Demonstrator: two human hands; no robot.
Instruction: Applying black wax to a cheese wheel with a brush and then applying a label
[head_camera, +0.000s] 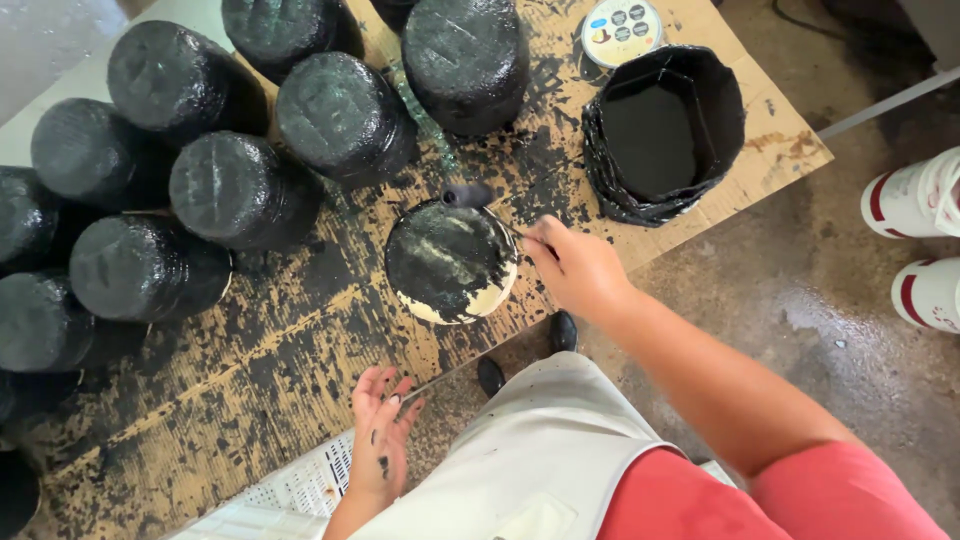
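The person wore a pale grey-white apron (540, 450) that covered the front of the body, over a coral-red short-sleeved top (800, 495) whose sleeve ended above the elbow. Both forearms were bare. The left hand (382, 435) carried black smears and specks on its palm and fingers. Two black shoe tips (525, 352) showed past the apron's hem.

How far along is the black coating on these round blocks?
About ten round blocks at the left look fully black. In hand: the right hand holds a brush at a block that is black on top but pale along its lower edge. The left hand, smeared black, hangs open and empty. The lined tub holds black liquid. Left: that pale edge; hidden undersides cannot be judged.
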